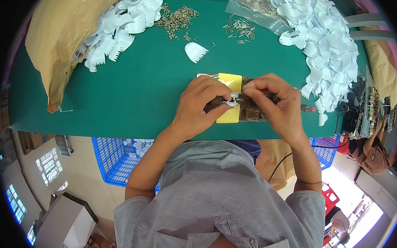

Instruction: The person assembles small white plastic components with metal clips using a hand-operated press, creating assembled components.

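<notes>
My left hand (pixel 203 100) pinches a small white plastic clip piece (pixel 232 100) between thumb and fingers, seen nearly edge-on. Close beside it, my right hand (pixel 277 101) has thumb and index finger pressed together; whatever sits between them is too small to make out. Both hands work over a dark, clear-wrapped block with a yellow band (pixel 228 116) around it, lying on the green table near its front edge. From under the right hand a thin tool with a red tip (pixel 313 109) sticks out. Beyond the hands lies a single white toothed clip half (pixel 196 52).
White toothed halves are heaped at the back left (pixel 123 25) by a brown paper sack (pixel 62 42), and at the right (pixel 330 50). Small metal springs (pixel 178 20) and thin pins (pixel 240 28) lie between. A blue basket (pixel 112 160) stands below the table edge (pixel 74 127).
</notes>
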`<state>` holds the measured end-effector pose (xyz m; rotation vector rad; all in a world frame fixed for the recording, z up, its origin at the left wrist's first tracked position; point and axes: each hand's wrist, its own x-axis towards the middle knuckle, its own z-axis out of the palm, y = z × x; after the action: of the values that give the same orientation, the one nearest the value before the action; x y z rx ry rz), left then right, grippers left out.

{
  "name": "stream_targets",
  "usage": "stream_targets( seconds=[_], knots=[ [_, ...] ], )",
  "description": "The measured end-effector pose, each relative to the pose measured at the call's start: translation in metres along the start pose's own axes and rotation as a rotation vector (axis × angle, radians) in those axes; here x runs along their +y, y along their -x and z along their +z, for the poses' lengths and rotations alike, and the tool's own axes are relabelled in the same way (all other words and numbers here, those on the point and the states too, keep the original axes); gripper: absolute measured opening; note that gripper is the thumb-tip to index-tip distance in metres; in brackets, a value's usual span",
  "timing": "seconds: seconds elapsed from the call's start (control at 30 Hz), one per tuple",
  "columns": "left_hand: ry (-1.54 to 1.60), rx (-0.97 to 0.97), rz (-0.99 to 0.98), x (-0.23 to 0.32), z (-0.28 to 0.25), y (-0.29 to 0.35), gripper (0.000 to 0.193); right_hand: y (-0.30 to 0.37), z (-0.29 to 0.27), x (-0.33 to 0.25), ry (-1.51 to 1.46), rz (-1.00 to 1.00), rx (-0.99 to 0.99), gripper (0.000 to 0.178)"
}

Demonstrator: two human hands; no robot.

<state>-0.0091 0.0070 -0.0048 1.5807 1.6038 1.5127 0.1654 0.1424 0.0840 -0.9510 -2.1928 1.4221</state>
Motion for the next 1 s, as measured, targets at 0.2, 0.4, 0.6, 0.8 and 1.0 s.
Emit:
stream_targets(
  seconds=[0.2,0.4,0.6,0.8,1.0],
  knots=[
    [0.052,0.004,-0.223,0.009,0.002,0.002,0.047,-0.001,0.007,0.005,0.266,-0.320,-0.090,0.006],
    [0.081,-0.004,-0.217,0.006,0.004,0.003,0.054,0.000,0.010,0.003,0.405,-0.413,-0.096,0.010],
    [0.076,0.003,-0.226,0.006,0.005,0.005,0.057,0.001,0.013,0.003,0.429,-0.419,-0.103,0.012],
    [0.065,0.008,-0.187,0.006,0.003,0.004,0.060,0.000,0.015,0.005,0.409,-0.448,-0.081,0.011],
    [0.020,0.013,-0.203,0.008,0.004,0.003,0.058,0.006,0.019,0.015,0.352,-0.470,0.012,0.015]
  ],
)
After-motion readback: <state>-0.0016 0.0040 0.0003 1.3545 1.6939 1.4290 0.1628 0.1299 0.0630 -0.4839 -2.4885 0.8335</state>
